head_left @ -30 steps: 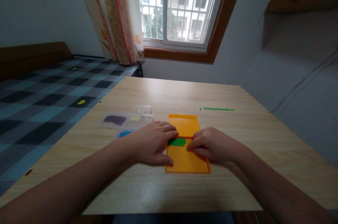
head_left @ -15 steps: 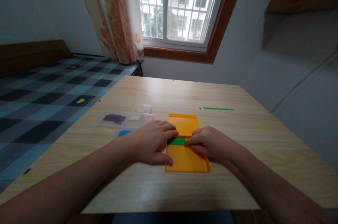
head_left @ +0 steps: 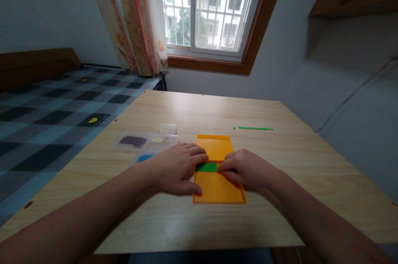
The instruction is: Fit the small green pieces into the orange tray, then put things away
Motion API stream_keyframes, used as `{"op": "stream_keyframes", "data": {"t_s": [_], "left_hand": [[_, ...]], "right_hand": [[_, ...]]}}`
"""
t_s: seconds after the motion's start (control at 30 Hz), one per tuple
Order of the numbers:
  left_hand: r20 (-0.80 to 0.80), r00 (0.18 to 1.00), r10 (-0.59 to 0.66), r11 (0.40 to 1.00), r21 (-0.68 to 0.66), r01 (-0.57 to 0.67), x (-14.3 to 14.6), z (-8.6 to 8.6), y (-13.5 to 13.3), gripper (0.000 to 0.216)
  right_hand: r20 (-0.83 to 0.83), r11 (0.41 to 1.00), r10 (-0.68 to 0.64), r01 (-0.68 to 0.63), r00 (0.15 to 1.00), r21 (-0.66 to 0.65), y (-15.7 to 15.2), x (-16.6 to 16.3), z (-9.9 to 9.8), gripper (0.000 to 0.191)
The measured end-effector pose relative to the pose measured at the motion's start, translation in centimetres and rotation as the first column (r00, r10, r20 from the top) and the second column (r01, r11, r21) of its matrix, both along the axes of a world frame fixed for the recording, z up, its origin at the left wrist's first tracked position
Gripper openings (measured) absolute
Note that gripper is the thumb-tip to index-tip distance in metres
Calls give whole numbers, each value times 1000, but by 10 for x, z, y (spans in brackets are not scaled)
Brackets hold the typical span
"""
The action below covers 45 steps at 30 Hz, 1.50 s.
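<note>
An orange-yellow tray (head_left: 217, 191) lies on the table in front of me, with a raised bar across it and a green strip (head_left: 207, 167) just below that bar. My left hand (head_left: 182, 168) rests along the tray's left edge, thumb spread away from the stretched fingers. Those fingertips touch the tray near the strip's left end. At the strip's right end, my right hand (head_left: 244, 167) is closed in a pinch against the tray. Whatever sits between its fingertips is hidden or too small to make out.
Clear plastic boxes stand left of the tray, with dark purple pieces (head_left: 133, 141), pale yellow pieces (head_left: 157, 140) and blue pieces (head_left: 144, 158). A row of small green pieces (head_left: 256, 128) lies at the back right of the wooden table (head_left: 186, 110). A checked bed is at left.
Both hands keep nearly the same place on the tray. The whole view has shifted slightly, so everything appears a little further left.
</note>
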State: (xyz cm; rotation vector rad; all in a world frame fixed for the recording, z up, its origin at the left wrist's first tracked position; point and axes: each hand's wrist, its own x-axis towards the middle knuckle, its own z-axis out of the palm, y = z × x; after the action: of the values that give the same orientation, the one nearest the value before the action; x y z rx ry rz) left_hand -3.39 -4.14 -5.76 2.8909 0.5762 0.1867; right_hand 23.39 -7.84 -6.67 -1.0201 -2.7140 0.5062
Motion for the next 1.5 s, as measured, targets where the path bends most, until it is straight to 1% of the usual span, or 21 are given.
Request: {"op": "stream_keyframes", "data": {"t_s": [0.07, 0.13, 0.2, 0.23, 0.27, 0.33, 0.37, 0.43, 0.47, 0.53, 0.6, 0.67, 0.77, 0.83, 0.9, 0.97, 1.07, 1.13, 1.23, 1.33, 1.5], "left_hand": [[-10, 1000, 3, 1000, -4, -3, 0, 1, 0, 77], [-6, 1000, 7, 1000, -5, -7, 1, 1, -1, 76], [13, 1000, 11, 1000, 2, -11, 0, 2, -1, 73], [22, 1000, 14, 1000, 5, -14, 0, 2, -1, 71], [29, 999, 18, 1000, 9, -19, 0, 2, -1, 69], [39, 999, 33, 999, 18, -33, 0, 3, -1, 65], [43, 998, 39, 999, 23, -40, 0, 3, -1, 64], [57, 997, 51, 998, 37, -53, 0, 4, -1, 60], [62, 996, 58, 997, 43, -60, 0, 4, -1, 58], [66, 995, 75, 995, 57, -79, -1, 5, -1, 54], [65, 994, 89, 993, 70, -94, -1, 6, -2, 50], [71, 993, 94, 992, 79, -99, -1, 6, -2, 46], [78, 993, 92, 992, 79, -98, -1, 7, -3, 44], [74, 993, 89, 993, 75, -95, -1, 8, -3, 43], [67, 993, 94, 992, 73, -99, -1, 8, -3, 43], [57, 993, 99, 992, 72, -103, -1, 8, -2, 44], [48, 994, 94, 993, 66, -97, -1, 8, -2, 46], [49, 995, 87, 994, 57, -90, -1, 8, -2, 47], [53, 995, 86, 995, 47, -88, 0, 9, -3, 46], [64, 994, 86, 995, 52, -89, 1, 9, -3, 46], [74, 994, 86, 995, 50, -90, 0, 8, -2, 41]], "right_hand": [[-40, 1000, -7, 8, 999, 14, 2, 3, -1, 21], [-134, 997, -44, 52, 990, 58, 8, 9, -5, 21], [-269, 975, -146, 184, 952, 123, 19, 20, -12, 22], [-340, 944, -227, 292, 913, 152, 26, 27, -16, 22], [-404, 892, -321, 417, 856, 176, 35, 35, -20, 23], [-518, 725, -491, 658, 700, 203, 52, 53, -27, 26], [-561, 639, -535, 737, 632, 221, 60, 61, -31, 28], [-604, 510, -574, 818, 553, 264, 73, 75, -37, 32], [-605, 464, -595, 841, 529, 279, 78, 80, -40, 35], [-575, 414, -644, 862, 505, 293, 85, 83, -47, 40], [-528, 420, -676, 857, 514, 298, 88, 80, -54, 41], [-455, 462, -692, 828, 560, 317, 89, 72, -61, 39], [-277, 537, -724, 769, 631, 348, 90, 63, -67, 38], [-184, 570, -737, 744, 651, 349, 89, 61, -68, 38], [-147, 589, -736, 732, 661, 343, 89, 61, -67, 35], [-147, 597, -728, 725, 669, 344, 89, 62, -66, 30], [-180, 584, -722, 728, 668, 358, 89, 62, -64, 26], [-174, 588, -717, 720, 675, 368, 89, 60, -63, 31], [-116, 626, -702, 687, 703, 370, 88, 56, -62, 39], [-110, 641, -689, 674, 716, 369, 87, 54, -59, 32], [-216, 614, -666, 689, 714, 385, 86, 56, -58, 18]]}}
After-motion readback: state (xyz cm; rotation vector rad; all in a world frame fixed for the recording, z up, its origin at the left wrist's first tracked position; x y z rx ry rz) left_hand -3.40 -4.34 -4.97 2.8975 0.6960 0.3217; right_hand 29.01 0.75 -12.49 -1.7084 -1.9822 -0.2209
